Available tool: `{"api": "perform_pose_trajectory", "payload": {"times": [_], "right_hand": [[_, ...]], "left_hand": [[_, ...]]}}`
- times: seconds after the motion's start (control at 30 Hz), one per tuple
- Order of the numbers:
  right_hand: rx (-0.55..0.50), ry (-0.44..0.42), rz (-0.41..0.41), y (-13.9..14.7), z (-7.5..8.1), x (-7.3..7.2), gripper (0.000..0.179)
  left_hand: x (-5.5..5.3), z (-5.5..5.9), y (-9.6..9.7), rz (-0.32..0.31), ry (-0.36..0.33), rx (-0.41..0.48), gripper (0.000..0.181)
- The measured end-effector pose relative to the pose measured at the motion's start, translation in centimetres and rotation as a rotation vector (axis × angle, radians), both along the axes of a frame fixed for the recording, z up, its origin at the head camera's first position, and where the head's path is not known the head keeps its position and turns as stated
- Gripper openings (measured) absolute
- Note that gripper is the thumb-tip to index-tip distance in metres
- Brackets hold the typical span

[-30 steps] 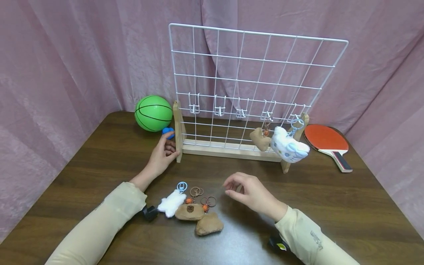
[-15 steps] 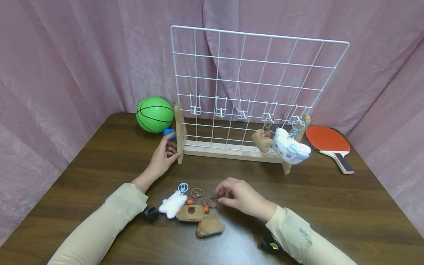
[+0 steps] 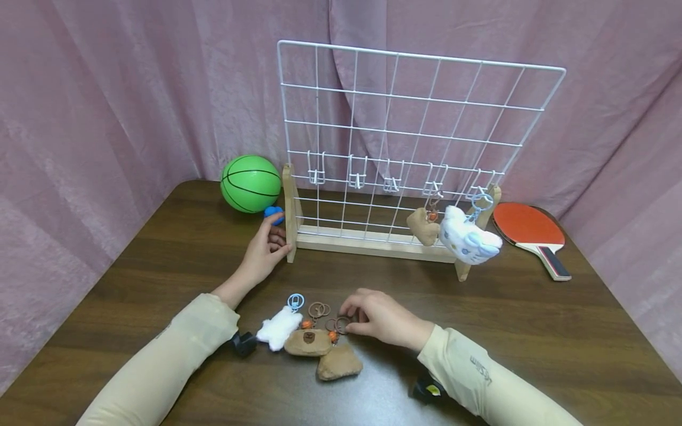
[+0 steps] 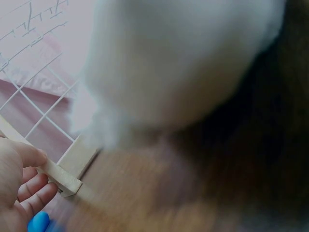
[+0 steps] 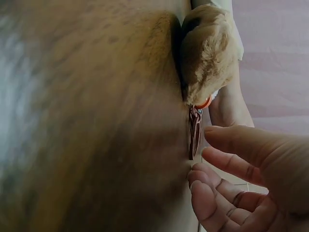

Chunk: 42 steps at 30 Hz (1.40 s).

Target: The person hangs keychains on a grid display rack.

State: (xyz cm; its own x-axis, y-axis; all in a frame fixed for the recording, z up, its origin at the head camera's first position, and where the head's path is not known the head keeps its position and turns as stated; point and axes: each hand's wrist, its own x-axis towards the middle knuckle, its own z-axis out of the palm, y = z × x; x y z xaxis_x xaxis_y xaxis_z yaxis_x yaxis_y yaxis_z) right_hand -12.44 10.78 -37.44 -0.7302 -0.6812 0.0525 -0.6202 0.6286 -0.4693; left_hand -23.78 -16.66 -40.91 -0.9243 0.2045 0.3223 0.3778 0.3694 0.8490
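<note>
My left hand (image 3: 263,248) holds the left wooden upright (image 3: 290,207) of a white wire grid rack (image 3: 394,130), thumb at the front edge. In the left wrist view its thumb lies along the wood. My right hand (image 3: 386,319) is at the metal rings (image 3: 342,325) of a brown plush keychain (image 3: 339,362), thumb and index finger apart beside them. Left of it lie another brown plush keychain (image 3: 308,342) with a small face patch and a white plush keychain (image 3: 279,327) with a blue clasp. In the right wrist view the rings (image 5: 195,135) stand just beyond the fingertips.
Several white hooks (image 3: 357,179) line the grid. A brown plush (image 3: 423,227) and a white plush (image 3: 467,236) hang at its right. A green ball (image 3: 250,183) and a blue object (image 3: 274,213) are at the left, a red table tennis paddle (image 3: 527,225) at the right.
My right hand has moved left and slightly nearer to me, reaching the rings of the brown plush keychain. The left hand stays on the rack's upright.
</note>
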Motion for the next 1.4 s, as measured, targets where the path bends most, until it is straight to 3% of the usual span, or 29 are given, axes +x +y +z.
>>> {"api": "perform_pose_trajectory", "payload": {"times": [0.5,1.0,1.3,1.4], "right_hand": [[0.044,-0.026,-0.012,-0.30,-0.44,0.01,0.022],[-0.019,-0.089,-0.010,-0.26,-0.13,0.17,0.017],[-0.172,-0.282,-0.038,0.12,-0.01,0.36,0.008],[-0.206,-0.305,-0.039,0.20,0.01,0.42,0.007]], "left_hand": [[0.15,0.08,0.01,0.000,-0.006,-0.014,0.070],[0.08,-0.04,0.07,0.003,-0.004,-0.016,0.070],[0.01,-0.05,0.04,0.009,0.001,-0.016,0.071],[0.06,0.06,0.12,0.013,-0.012,-0.024,0.071]]}}
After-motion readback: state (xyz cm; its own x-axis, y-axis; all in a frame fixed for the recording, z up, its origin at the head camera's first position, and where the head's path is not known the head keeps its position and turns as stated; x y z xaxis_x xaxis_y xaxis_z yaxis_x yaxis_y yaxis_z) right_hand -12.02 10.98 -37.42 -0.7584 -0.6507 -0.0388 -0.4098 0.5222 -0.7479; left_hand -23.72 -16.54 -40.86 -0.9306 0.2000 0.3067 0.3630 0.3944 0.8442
